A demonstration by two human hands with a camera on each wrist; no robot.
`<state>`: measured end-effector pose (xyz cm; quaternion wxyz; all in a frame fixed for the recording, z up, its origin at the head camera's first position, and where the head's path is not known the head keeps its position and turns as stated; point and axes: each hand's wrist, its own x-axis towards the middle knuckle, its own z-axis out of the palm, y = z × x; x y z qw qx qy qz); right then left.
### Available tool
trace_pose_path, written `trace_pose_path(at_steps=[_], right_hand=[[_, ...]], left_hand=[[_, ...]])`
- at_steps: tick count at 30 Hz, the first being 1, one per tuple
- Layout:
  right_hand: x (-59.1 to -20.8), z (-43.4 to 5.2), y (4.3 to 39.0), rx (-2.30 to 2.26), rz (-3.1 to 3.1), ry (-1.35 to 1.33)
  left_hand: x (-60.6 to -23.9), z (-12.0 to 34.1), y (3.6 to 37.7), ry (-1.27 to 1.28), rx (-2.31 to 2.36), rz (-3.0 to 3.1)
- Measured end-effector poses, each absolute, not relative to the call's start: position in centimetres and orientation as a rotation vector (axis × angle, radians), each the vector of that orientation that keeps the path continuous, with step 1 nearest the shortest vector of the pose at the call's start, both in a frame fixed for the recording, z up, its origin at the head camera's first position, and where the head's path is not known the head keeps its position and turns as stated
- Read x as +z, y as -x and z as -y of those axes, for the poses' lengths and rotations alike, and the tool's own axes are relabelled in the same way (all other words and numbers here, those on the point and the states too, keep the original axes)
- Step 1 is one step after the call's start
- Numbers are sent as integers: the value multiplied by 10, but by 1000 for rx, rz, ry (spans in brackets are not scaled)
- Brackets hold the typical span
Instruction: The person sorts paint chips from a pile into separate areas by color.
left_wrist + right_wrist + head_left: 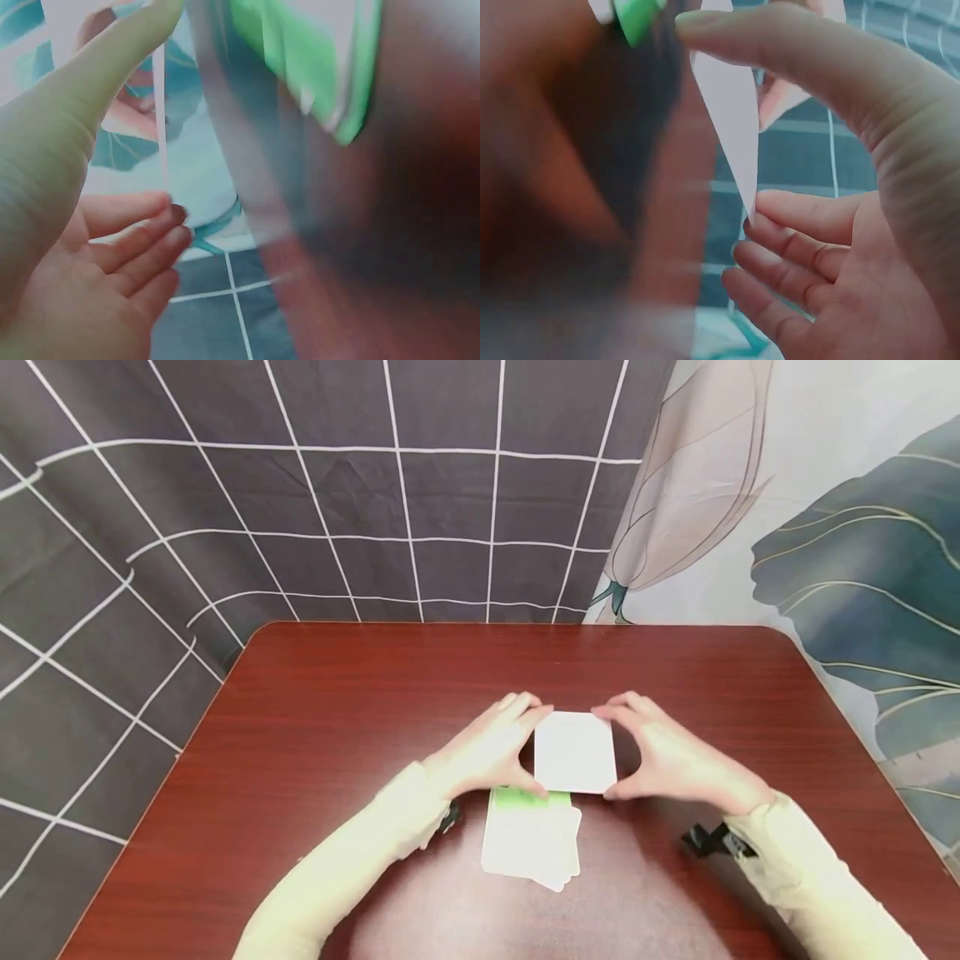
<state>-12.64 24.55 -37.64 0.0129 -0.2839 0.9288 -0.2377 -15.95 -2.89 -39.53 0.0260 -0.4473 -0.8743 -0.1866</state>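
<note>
A white, square card [575, 752] is held up above the table, seen nearly edge-on in both wrist views. My left hand [498, 747] pinches its left side, thumb at the near corner and fingers at the far corner. On the opposite side my right hand [660, 756] grips the two right corners the same way. Just below the held card, a loose pile of white cards [528, 843] lies on the table, its layers slightly fanned. A green patch [517, 797] shows along the pile's far edge, partly covered by the held card.
The reddish-brown wooden table [360, 693] has rounded far corners. Behind it hang a dark grid-patterned cloth [442, 493] and, at the right, a floral cloth [862, 552]. A black wrist device [716, 841] sits at the right cuff.
</note>
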Motion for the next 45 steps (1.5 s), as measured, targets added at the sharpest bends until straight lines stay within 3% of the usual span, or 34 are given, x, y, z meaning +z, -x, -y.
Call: trace_pose_path(at_steps=[9, 19, 37, 45], right_hand=[[-368, -268, 194, -563, -2878, 815], [-390, -279, 228, -519, -2761, 716], [-391, -286, 235, -605, -2691, 661], [-360, -269, 196, -811, -2823, 676]], left_hand=[[-403, -13, 226, 1302, -545, 2848], [-418, -33, 252, 1271, -525, 2982], [-418, -30, 253, 1234, -643, 2989], [-379, 0, 230, 1254, -695, 2847]])
